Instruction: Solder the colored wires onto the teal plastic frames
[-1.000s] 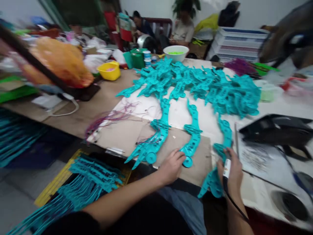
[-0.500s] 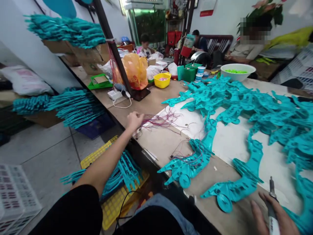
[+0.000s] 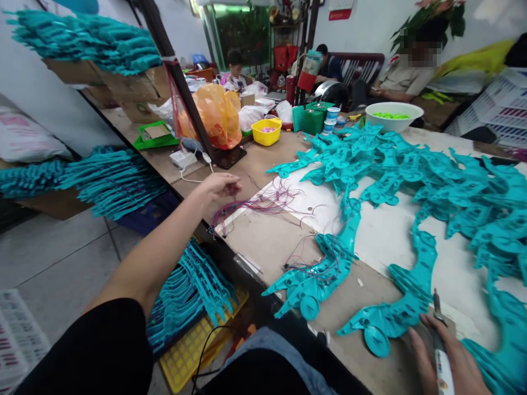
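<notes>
My left hand (image 3: 224, 185) is over the near end of a loose bundle of thin red and blue wires (image 3: 272, 200), its fingers curled together. Thin wire seems to run from its fingertips, though the grip is partly hidden. In my right hand (image 3: 448, 351) is a soldering iron (image 3: 441, 351) with a white handle, its metal tip pointing up and away. Beside that tip lies a teal plastic animal-shaped piece (image 3: 411, 291) with a round disc. Another teal piece (image 3: 329, 269), to its left, has wires lying across it.
A heap of teal pieces (image 3: 395, 159) covers the far right of the table. Teal stacks (image 3: 189, 291) fill a crate at lower left. A dark post (image 3: 181, 82) rises beyond my left hand, near a yellow basin (image 3: 263, 131). Other people sit at the back.
My left hand has lifted and drawn slightly back from the wire bundle, uncovering its near end. The right hand, still holding the soldering iron, has shifted slightly left in view.
</notes>
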The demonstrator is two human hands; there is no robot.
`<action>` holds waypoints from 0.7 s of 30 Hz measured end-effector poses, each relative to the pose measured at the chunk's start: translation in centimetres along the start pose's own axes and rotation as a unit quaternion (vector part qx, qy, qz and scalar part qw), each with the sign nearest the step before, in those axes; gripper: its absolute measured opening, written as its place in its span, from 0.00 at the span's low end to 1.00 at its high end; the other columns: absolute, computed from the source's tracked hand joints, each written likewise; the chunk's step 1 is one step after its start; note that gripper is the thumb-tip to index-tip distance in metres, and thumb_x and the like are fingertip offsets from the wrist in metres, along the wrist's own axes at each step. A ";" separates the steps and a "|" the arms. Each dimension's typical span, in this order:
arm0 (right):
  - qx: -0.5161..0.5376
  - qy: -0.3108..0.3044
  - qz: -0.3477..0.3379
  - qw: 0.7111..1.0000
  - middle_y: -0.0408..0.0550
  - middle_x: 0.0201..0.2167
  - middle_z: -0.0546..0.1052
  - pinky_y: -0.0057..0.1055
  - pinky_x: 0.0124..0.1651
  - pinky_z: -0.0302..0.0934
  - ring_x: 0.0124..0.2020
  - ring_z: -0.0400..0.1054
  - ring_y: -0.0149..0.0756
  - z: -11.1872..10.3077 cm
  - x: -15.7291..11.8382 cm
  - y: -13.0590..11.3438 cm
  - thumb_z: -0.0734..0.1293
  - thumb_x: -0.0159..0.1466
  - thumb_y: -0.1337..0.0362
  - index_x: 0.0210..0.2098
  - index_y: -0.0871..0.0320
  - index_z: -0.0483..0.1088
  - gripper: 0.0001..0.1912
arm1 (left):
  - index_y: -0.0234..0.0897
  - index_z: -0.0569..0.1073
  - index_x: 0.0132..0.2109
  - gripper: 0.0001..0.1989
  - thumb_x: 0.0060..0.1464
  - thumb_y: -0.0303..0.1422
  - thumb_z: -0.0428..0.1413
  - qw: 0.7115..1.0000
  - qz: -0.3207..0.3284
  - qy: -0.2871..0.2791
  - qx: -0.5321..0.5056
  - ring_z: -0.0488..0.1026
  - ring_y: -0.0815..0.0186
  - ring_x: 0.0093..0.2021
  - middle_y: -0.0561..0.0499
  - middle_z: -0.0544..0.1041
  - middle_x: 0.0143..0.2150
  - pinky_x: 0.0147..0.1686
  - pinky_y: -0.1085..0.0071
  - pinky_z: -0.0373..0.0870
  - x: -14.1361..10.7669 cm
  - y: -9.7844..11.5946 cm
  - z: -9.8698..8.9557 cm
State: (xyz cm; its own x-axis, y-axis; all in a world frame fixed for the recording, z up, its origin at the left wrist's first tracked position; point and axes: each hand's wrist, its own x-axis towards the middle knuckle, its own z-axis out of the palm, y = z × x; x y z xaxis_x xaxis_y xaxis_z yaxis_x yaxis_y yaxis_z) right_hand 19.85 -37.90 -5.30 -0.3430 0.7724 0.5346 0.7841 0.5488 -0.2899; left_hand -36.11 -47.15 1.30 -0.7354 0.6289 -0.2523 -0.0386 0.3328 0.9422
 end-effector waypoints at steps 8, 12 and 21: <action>-0.001 -0.003 -0.003 1.000 0.55 0.51 0.73 0.49 0.52 0.66 0.50 0.70 0.56 -0.5 -0.5 0.0 0.55 0.63 0.41 0.56 0.55 0.65 0.31 | 0.32 0.70 0.32 0.03 0.53 0.25 0.56 0.979 0.028 -0.157 -0.124 0.68 0.69 0.26 0.52 0.71 0.24 0.36 0.65 0.69 -1.1 8.3 0.2; 0.003 0.005 -0.017 1.000 0.55 0.51 0.73 0.46 0.52 0.66 0.49 0.71 0.53 -0.6 -0.8 0.1 0.57 0.65 0.44 0.56 0.55 0.66 0.28 | 0.35 0.66 0.32 0.10 0.63 0.26 0.47 0.942 0.141 -0.190 -0.239 0.50 0.76 0.21 0.58 0.61 0.20 0.25 0.77 0.56 -3.5 12.8 1.3; 0.045 0.111 -0.032 0.992 0.50 0.50 0.75 0.40 0.54 0.66 0.50 0.71 0.46 -5.6 1.9 -2.7 0.64 0.65 0.55 0.55 0.54 0.68 0.20 | 0.28 0.68 0.38 0.09 0.65 0.21 0.45 0.903 0.241 -0.325 -0.146 0.60 0.80 0.22 0.56 0.68 0.23 0.26 0.79 0.52 -14.8 19.0 10.2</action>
State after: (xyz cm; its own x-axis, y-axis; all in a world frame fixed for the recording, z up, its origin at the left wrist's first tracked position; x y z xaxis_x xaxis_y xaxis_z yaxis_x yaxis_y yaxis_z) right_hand 19.92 -39.70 0.93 -0.2609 0.6505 0.7133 0.7108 0.6294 -0.3140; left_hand -19.04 -43.02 20.67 -0.1649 0.9624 0.2158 -0.0664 -0.2291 0.9711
